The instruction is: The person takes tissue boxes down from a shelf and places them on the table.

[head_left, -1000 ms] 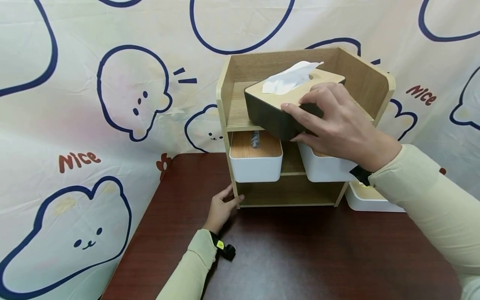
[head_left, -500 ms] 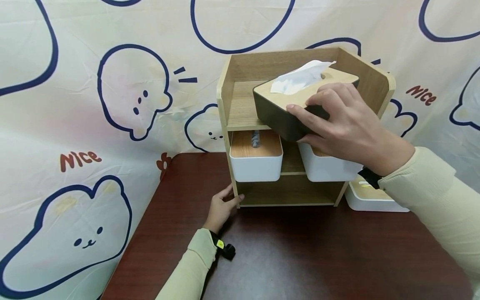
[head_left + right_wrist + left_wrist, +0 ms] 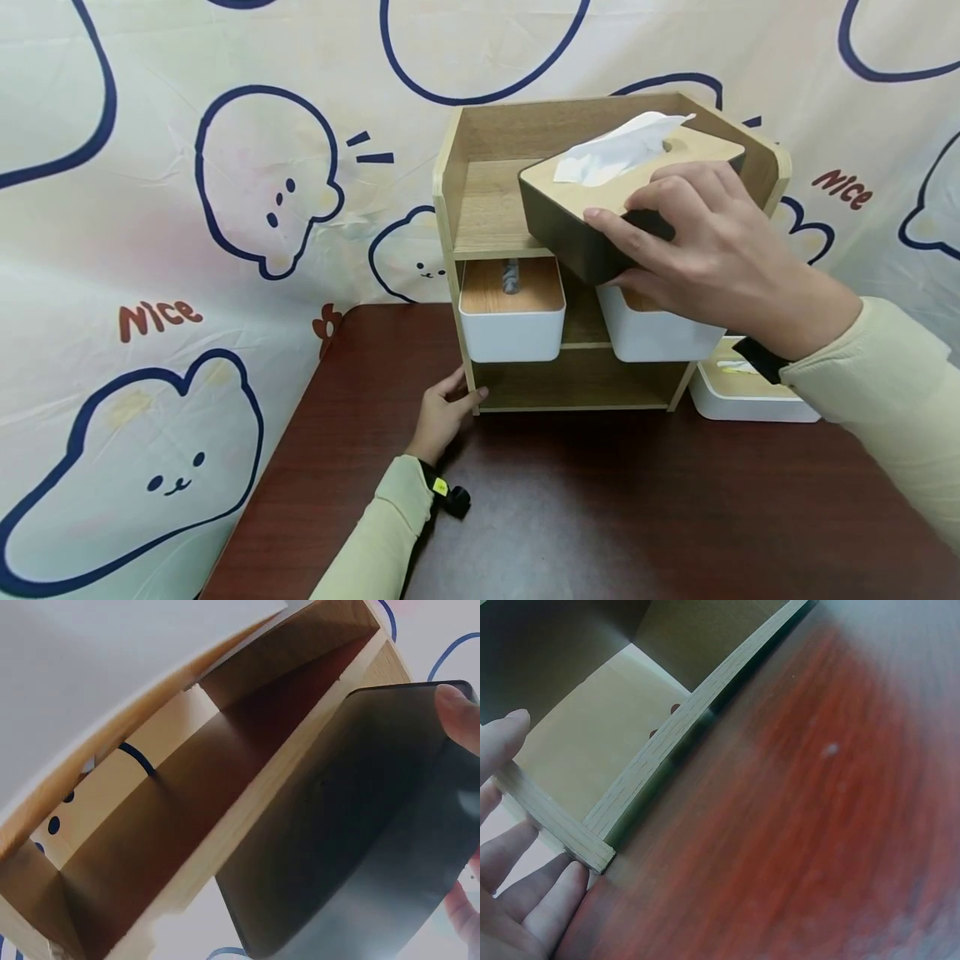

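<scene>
My right hand (image 3: pixel 720 246) grips a tissue box (image 3: pixel 566 225) by its long near side. The box has dark walls, a light wooden lid and a white tissue (image 3: pixel 622 150) sticking out of its slot. It is tilted in front of the wooden shelf's (image 3: pixel 483 204) top tier; whether it touches the shelf, I cannot tell. The right wrist view shows the box's dark underside (image 3: pixel 322 802). My left hand (image 3: pixel 441 417) holds the shelf's left side panel near its foot. In the left wrist view, the thumb and fingers lie on opposite faces of that panel (image 3: pixel 555 814).
Two white bins with wooden lids, one left (image 3: pixel 512 336) and one right (image 3: pixel 663 337), stick out of the middle tier. A grey twisted piece (image 3: pixel 511 277) lies on the left lid. A low white tray (image 3: pixel 753 406) stands right of the shelf on the dark table (image 3: pixel 600 508).
My right hand has carried the tissue box to the right and slightly nearer, still tilted. More of the top tier's left side shows. The left hand has stayed on the side panel.
</scene>
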Demonstrator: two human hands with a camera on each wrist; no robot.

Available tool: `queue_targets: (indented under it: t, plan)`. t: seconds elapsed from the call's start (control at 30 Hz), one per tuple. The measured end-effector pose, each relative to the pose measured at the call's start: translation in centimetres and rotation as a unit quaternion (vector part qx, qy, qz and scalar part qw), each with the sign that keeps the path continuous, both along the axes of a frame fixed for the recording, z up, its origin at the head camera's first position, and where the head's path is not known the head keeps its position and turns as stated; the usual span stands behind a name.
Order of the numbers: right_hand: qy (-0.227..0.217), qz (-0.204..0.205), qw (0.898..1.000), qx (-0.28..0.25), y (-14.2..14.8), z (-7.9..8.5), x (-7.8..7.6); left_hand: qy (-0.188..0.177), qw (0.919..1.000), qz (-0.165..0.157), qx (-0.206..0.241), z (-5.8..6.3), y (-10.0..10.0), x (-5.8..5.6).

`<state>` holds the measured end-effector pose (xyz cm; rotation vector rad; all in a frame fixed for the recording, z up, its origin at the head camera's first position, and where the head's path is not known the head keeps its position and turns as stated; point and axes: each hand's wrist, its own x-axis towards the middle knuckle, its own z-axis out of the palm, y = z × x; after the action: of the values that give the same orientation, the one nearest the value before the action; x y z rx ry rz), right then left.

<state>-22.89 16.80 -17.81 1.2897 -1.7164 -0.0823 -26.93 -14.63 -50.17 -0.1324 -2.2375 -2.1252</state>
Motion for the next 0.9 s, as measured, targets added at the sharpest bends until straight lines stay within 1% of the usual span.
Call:
queue_targets:
  t: [0.2,0.33,0.5,0.73,0.9]
  plan:
    - [0.011,0.002,1.0,-0.01,0.2,0.5,0.7,0.004,1.0,0.002,-0.006,0.0,0.0,-0.1]
    - [0.024,0.019,0.999,-0.04,0.2,0.6,1.0,0.0,0.9999,0.005,-0.009,0.1,0.1,-0.2]
    - [0.032,0.034,0.997,-0.067,0.3,0.8,1.5,0.001,1.0,-0.001,-0.003,0.3,0.0,-0.2]
    - [0.047,0.02,0.995,-0.082,0.8,0.7,2.1,0.001,0.9999,-0.011,0.001,0.2,-0.1,-0.2]
    - [0.053,0.01,0.994,-0.099,1.7,0.2,2.2,0.007,0.9999,-0.012,0.007,0.1,-0.1,-0.2]
